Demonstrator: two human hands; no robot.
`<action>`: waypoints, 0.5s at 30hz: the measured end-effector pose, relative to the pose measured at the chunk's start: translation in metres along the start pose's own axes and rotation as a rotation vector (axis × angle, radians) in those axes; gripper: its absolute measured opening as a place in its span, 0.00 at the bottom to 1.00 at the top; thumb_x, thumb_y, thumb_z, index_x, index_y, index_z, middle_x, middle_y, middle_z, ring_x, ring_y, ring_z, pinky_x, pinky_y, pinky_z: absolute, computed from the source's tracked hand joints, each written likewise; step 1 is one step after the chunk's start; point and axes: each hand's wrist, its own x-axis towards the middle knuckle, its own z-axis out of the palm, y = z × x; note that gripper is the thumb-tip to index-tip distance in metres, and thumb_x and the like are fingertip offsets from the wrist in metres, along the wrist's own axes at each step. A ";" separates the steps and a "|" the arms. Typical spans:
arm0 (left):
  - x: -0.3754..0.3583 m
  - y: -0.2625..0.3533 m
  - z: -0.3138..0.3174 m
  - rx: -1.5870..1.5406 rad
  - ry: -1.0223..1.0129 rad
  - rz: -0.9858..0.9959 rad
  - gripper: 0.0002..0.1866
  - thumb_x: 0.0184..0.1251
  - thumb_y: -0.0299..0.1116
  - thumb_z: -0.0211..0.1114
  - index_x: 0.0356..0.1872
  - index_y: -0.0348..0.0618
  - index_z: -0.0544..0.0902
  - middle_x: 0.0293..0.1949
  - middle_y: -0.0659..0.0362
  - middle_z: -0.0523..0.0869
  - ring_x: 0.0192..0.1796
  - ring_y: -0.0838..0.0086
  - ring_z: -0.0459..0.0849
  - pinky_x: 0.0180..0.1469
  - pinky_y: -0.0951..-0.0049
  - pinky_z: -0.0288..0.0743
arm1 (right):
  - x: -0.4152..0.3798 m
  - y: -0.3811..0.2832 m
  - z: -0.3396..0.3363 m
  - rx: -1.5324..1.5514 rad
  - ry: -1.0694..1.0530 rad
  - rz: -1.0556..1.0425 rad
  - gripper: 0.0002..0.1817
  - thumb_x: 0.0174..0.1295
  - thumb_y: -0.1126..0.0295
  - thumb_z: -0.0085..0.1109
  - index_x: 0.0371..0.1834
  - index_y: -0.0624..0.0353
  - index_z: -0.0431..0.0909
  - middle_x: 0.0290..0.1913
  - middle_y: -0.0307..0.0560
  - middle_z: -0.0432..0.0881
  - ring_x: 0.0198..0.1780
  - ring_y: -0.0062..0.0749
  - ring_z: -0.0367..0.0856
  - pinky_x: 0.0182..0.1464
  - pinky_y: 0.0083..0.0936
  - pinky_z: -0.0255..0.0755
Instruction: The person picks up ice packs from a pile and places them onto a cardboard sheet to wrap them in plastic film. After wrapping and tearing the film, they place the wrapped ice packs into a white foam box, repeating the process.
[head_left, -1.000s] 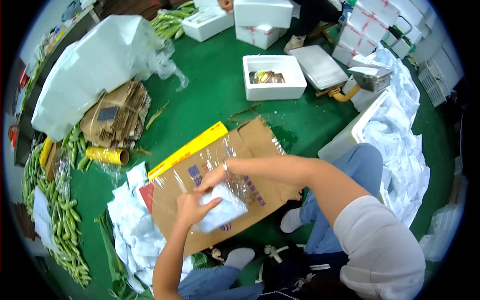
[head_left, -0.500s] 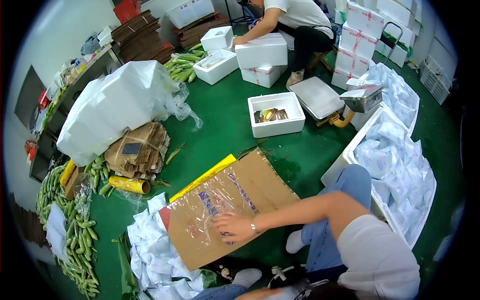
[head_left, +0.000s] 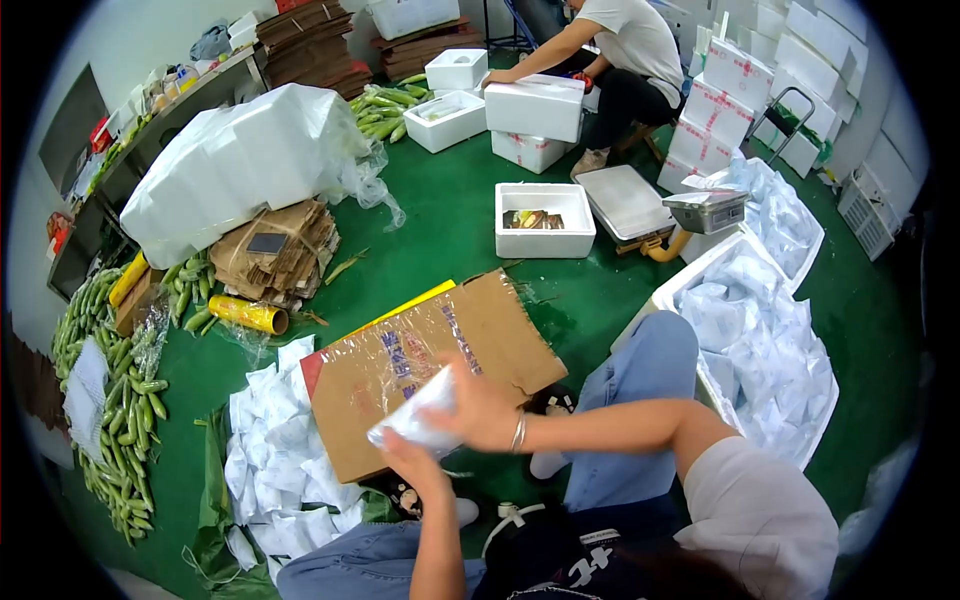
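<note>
A white packet (head_left: 415,414) is held over the cardboard sheet (head_left: 350,430), between my two hands. My left hand (head_left: 415,465) grips its lower edge, fingers closed on it. My right hand (head_left: 475,405), with a bracelet at the wrist, holds the packet's right side, somewhat blurred. The cardboard lies on the green floor in front of my legs, with printed text and clear film on top. A yellow strip (head_left: 400,305) shows along its far edge. Many similar packets (head_left: 270,430) are heaped left of the cardboard.
An open foam box (head_left: 545,243) and a scale (head_left: 627,205) stand ahead. Foam tubs (head_left: 720,395) of white packets are on the right. Green vegetables (head_left: 110,390) lie at left, near a yellow roll (head_left: 248,314). A person (head_left: 635,45) crouches behind foam boxes (head_left: 535,108).
My left hand has come up from the bottom edge, and the white packet is now between both hands. My right hand has lifted off the cardboard. The view has shifted slightly.
</note>
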 end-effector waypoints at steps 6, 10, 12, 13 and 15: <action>0.019 -0.032 -0.018 -0.374 -0.379 -0.458 0.28 0.76 0.53 0.41 0.58 0.39 0.74 0.53 0.48 0.80 0.47 0.61 0.84 0.48 0.65 0.80 | -0.045 -0.038 0.000 -0.438 -0.122 -0.626 0.41 0.45 0.57 0.66 0.62 0.66 0.64 0.70 0.71 0.53 0.71 0.67 0.54 0.70 0.54 0.49; -0.007 -0.069 -0.037 -0.177 -0.736 -0.860 0.29 0.75 0.54 0.41 0.60 0.38 0.72 0.54 0.48 0.79 0.47 0.59 0.85 0.47 0.62 0.81 | -0.074 -0.027 -0.003 -0.747 -0.438 -0.914 0.30 0.48 0.49 0.64 0.47 0.63 0.77 0.59 0.67 0.72 0.68 0.54 0.65 0.65 0.42 0.60; -0.025 -0.092 -0.053 -0.025 -0.928 -1.010 0.30 0.75 0.55 0.40 0.61 0.38 0.72 0.54 0.47 0.79 0.48 0.57 0.85 0.47 0.61 0.82 | -0.084 -0.007 0.006 -0.642 -0.737 -0.540 0.20 0.50 0.52 0.63 0.37 0.58 0.78 0.41 0.56 0.83 0.48 0.45 0.82 0.48 0.38 0.74; -0.030 -0.095 -0.060 0.018 -1.001 -1.046 0.31 0.75 0.55 0.40 0.61 0.38 0.71 0.55 0.47 0.79 0.48 0.57 0.85 0.47 0.60 0.82 | -0.083 0.010 0.008 -0.590 -0.489 -0.654 0.16 0.52 0.54 0.61 0.32 0.56 0.77 0.25 0.45 0.82 0.30 0.39 0.83 0.33 0.36 0.73; -0.039 -0.058 -0.067 -0.033 -1.047 -1.082 0.33 0.75 0.57 0.41 0.63 0.37 0.68 0.55 0.46 0.79 0.49 0.53 0.85 0.47 0.56 0.82 | -0.069 0.016 0.003 -0.517 -0.356 -0.496 0.13 0.56 0.58 0.57 0.28 0.56 0.76 0.23 0.47 0.81 0.26 0.45 0.81 0.28 0.38 0.72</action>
